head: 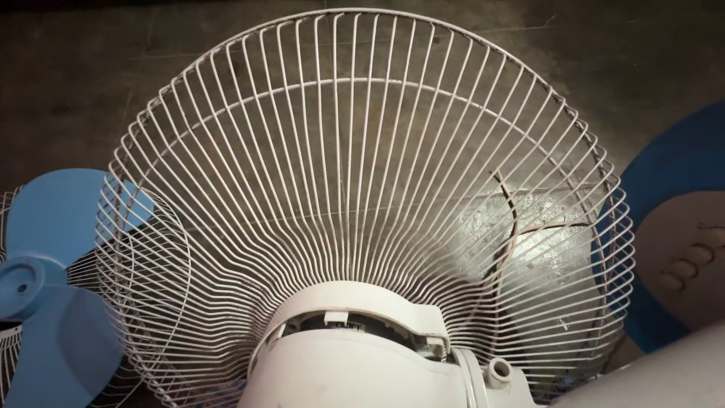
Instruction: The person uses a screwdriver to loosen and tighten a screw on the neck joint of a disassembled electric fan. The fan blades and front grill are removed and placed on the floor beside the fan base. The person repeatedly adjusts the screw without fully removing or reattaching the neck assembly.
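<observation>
Fan guard (362, 174): white wire grille, round, radial ribs w/ two ring wires, upright, centre frame, seated on white motor housing (355, 363). One rib bent at right. Blue blade (53, 295) lies left on floor (75, 68). Hands: neither in view, grip can't be told.

Off to the left, a blue fan blade (53, 287) lying on a second wire grille (162, 302) — three broad lobes around a round hub, the grille's white wires showing beneath and beside it. Underneath everything, a dark, scuffed concrete floor (68, 83), brightly lit in one patch behind the wires at right. Across that patch, a thin dark cord (512, 219), curving. At the right edge, a blue-rimmed base (672, 181) with a pale centre — partly cut off by the frame. Bottom right corner, a pale smooth curved surface (672, 374), blurred.
</observation>
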